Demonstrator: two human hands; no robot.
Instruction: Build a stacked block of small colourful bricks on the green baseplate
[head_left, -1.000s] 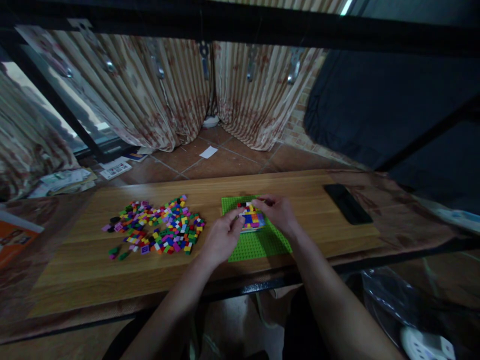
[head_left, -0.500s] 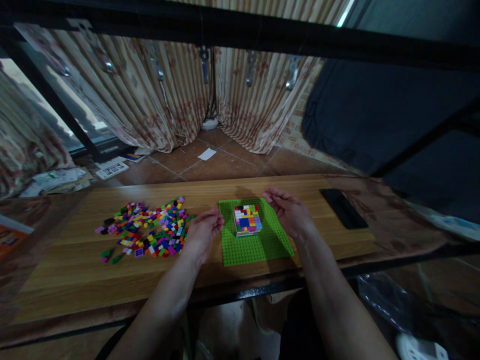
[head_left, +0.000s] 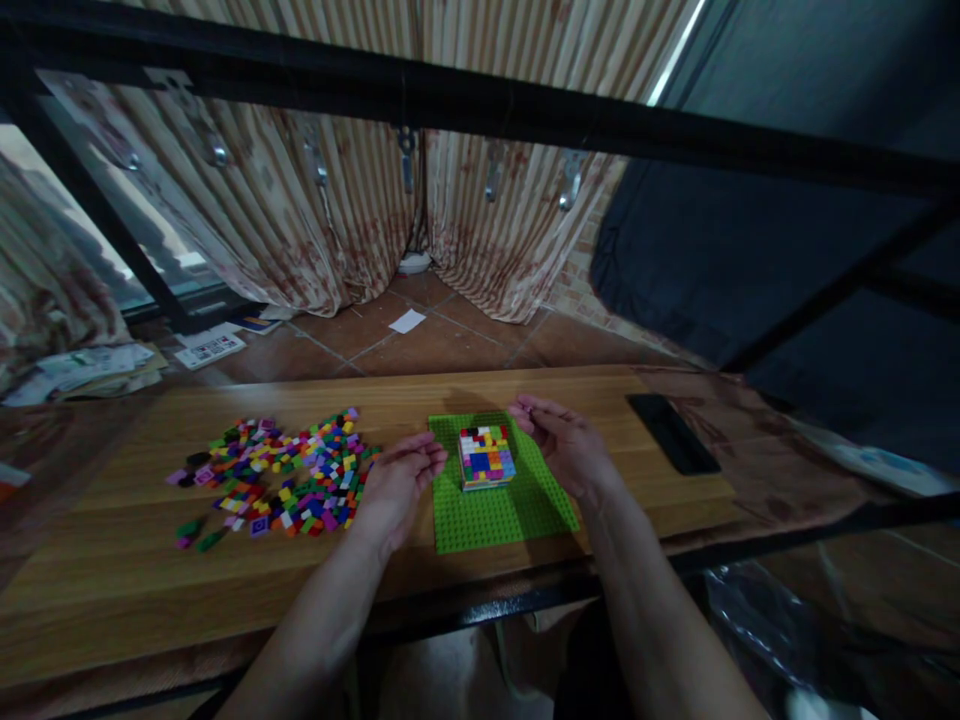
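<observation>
A small block of stacked coloured bricks (head_left: 486, 456) stands on a green studded baseplate (head_left: 495, 510) on the wooden table (head_left: 420, 395). My left hand (head_left: 397, 485) hovers just left of the baseplate, palm turned inward, fingers loosely apart and holding nothing. My right hand (head_left: 566, 447) is just right of the block, fingers slightly curled and apart, nothing visible in them. Neither hand touches the block. A spread of several loose small coloured bricks (head_left: 281, 475) lies on the table to the left of my left hand.
A black phone (head_left: 671, 432) lies flat at the table's right end. Beyond the table are a tiled floor, patterned curtains (head_left: 360, 200) and papers (head_left: 82, 365) on the floor at left. A dark metal bar (head_left: 480, 105) crosses overhead.
Both hands were pressing on the brick block a second ago; they have let go and drawn apart to either side of it. The camera has tilted slightly.
</observation>
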